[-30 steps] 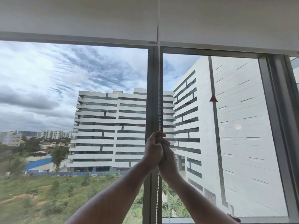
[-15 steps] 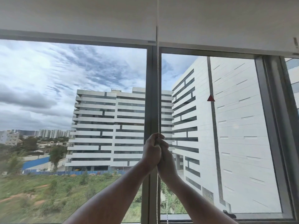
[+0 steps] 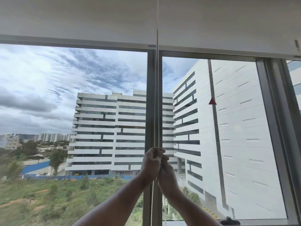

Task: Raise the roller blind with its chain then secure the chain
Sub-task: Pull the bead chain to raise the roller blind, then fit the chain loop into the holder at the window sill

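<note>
The white roller blind (image 3: 78, 18) covers only the top of the window, its bottom bar running across the upper part of the view. A white bead chain (image 3: 156, 98) hangs straight down in front of the grey centre mullion (image 3: 150, 98). My left hand (image 3: 150, 163) is closed around the chain at mid-height. My right hand (image 3: 167, 175) sits just below and to the right, pressed against the left and also gripping the chain. A loose length of chain drops below both hands along the mullion.
A second blind (image 3: 228, 22) hangs over the right pane, slightly lower. The right window frame (image 3: 276, 136) slants down at the right, with a dark window handle (image 3: 230, 221) at the bottom. Outside stand white buildings and green ground.
Both hands have slid slightly down the chain, still clasped together. The blind's bottom bar sits a little higher in the view than a second ago.
</note>
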Tool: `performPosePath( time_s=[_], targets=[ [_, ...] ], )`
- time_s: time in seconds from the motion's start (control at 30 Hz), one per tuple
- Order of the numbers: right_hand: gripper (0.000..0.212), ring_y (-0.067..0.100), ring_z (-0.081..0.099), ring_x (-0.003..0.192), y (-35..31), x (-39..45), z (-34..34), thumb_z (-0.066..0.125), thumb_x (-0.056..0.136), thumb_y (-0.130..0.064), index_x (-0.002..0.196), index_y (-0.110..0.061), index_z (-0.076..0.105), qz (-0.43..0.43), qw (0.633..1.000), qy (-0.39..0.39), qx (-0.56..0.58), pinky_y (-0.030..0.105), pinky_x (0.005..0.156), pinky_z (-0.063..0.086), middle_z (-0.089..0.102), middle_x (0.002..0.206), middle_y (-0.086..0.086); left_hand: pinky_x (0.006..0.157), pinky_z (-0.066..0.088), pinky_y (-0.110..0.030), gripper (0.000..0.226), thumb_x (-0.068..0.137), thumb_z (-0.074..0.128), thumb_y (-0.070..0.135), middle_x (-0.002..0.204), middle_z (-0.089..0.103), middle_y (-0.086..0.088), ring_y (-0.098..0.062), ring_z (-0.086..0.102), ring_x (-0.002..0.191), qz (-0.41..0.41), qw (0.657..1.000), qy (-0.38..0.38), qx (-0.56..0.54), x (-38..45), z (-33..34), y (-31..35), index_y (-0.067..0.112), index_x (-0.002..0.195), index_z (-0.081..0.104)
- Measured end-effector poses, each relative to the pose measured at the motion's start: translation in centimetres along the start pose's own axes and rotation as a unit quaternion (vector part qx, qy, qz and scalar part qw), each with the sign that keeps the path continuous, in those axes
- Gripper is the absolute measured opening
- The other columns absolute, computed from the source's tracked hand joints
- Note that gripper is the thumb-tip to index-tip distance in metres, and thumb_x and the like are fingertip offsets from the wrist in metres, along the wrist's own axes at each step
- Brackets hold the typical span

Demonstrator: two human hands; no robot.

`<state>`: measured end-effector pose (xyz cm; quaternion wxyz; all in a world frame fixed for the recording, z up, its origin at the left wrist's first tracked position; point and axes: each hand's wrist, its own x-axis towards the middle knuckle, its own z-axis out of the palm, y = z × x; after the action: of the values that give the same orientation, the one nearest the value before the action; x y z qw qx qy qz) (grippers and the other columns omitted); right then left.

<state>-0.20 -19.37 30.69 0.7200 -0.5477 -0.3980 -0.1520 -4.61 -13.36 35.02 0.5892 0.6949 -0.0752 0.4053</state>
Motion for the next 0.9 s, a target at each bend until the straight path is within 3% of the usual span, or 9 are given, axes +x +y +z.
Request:
performPosePath(
  time_s=[0.13,0.23,0.37,0.43,0.57,0.67,0.73,0.83,0.9],
  targets=[
    [0.028,0.019,0.075,0.085,1.5,-1.2,-0.2,0.043,0.108,-0.008,0.105,-0.013,0.071,0.006,1.000,-0.010,-0.013,0.029,0.068,0.058,0.078,0.091,0.008,0.090,0.060,-0.032,0.011,0.103,0.055,0.009,0.092,0.080,-0.011,-0.022,0.076,0.094,-0.024,1.000,-0.008,0.000,-0.7,-0.7,-1.8,0.009,0.107,0.066],
    [0.027,0.023,0.075,0.084,2.5,-2.3,-0.4,0.044,0.108,-0.011,0.107,-0.015,0.071,0.019,0.999,-0.024,-0.020,0.038,0.069,0.060,0.078,0.089,0.008,0.082,0.060,-0.026,0.011,0.102,0.057,0.010,0.094,0.081,-0.008,-0.018,0.077,0.094,-0.040,0.999,-0.017,-0.004,-1.8,-1.2,-3.2,0.012,0.106,0.067],
    [0.020,0.006,0.064,0.060,3.8,-4.4,-0.8,0.049,0.107,-0.012,0.105,-0.012,0.068,0.056,0.997,-0.056,-0.015,0.020,0.051,0.048,0.070,0.068,-0.007,0.079,0.060,-0.023,0.010,0.100,0.060,0.010,0.096,0.081,-0.007,-0.014,0.078,0.093,-0.053,0.998,-0.017,-0.016,-3.5,-1.6,-5.3,0.014,0.108,0.065],
    [0.016,0.011,0.059,0.052,4.6,-5.6,-1.3,0.052,0.105,-0.008,0.104,-0.005,0.068,0.081,0.994,-0.064,-0.018,0.021,0.046,0.046,0.068,0.064,0.000,0.073,0.061,-0.025,0.010,0.101,0.060,0.015,0.096,0.081,-0.004,-0.013,0.078,0.090,-0.057,0.998,-0.017,-0.005,-4.6,-1.7,-6.6,0.017,0.110,0.063],
    [0.025,0.032,0.059,0.069,6.5,-8.0,-2.4,0.058,0.103,-0.014,0.107,0.011,0.061,0.139,0.988,-0.068,0.023,0.048,0.062,0.052,0.064,0.085,0.039,0.057,0.055,-0.020,0.009,0.102,0.057,0.028,0.101,0.078,-0.004,-0.009,0.076,0.079,-0.089,0.996,-0.005,0.000,-7.7,-1.4,-9.9,0.025,0.110,0.061],
    [0.021,0.035,0.063,0.080,8.2,-9.2,-3.2,0.062,0.100,-0.009,0.105,0.011,0.063,0.176,0.983,-0.042,0.026,0.062,0.079,0.055,0.066,0.100,0.042,0.064,0.057,-0.024,0.009,0.105,0.052,0.027,0.098,0.071,-0.006,-0.009,0.073,0.080,-0.098,0.995,0.007,0.024,-9.7,-1.0,-13.1,0.023,0.110,0.058],
    [0.013,0.033,0.068,0.086,9.6,-9.7,-3.8,0.061,0.099,-0.004,0.106,0.005,0.066,0.200,0.979,-0.019,0.019,0.054,0.085,0.058,0.072,0.101,0.033,0.076,0.059,-0.031,0.015,0.107,0.047,0.026,0.100,0.068,-0.006,-0.014,0.071,0.090,-0.104,0.993,-0.008,0.054,-11.0,-0.5,-15.0,0.016,0.114,0.056],
    [0.007,0.027,0.070,0.085,11.4,-10.6,-4.6,0.062,0.098,-0.003,0.102,-0.002,0.068,0.228,0.974,-0.006,0.014,0.042,0.079,0.059,0.073,0.093,0.020,0.072,0.056,-0.018,0.029,0.109,0.041,0.027,0.100,0.065,-0.004,0.002,0.069,0.083,-0.123,0.991,-0.022,0.051,-12.6,0.6,-17.0,0.005,0.123,0.052],
    [0.008,0.026,0.071,0.084,12.7,-11.3,-5.2,0.064,0.097,-0.004,0.103,0.000,0.068,0.246,0.969,-0.001,0.016,0.042,0.080,0.060,0.074,0.094,0.020,0.080,0.055,-0.026,0.033,0.109,0.039,0.030,0.105,0.064,-0.007,-0.006,0.067,0.089,-0.147,0.988,-0.016,0.039,-13.4,1.3,-18.1,0.003,0.126,0.050]
  ],
)
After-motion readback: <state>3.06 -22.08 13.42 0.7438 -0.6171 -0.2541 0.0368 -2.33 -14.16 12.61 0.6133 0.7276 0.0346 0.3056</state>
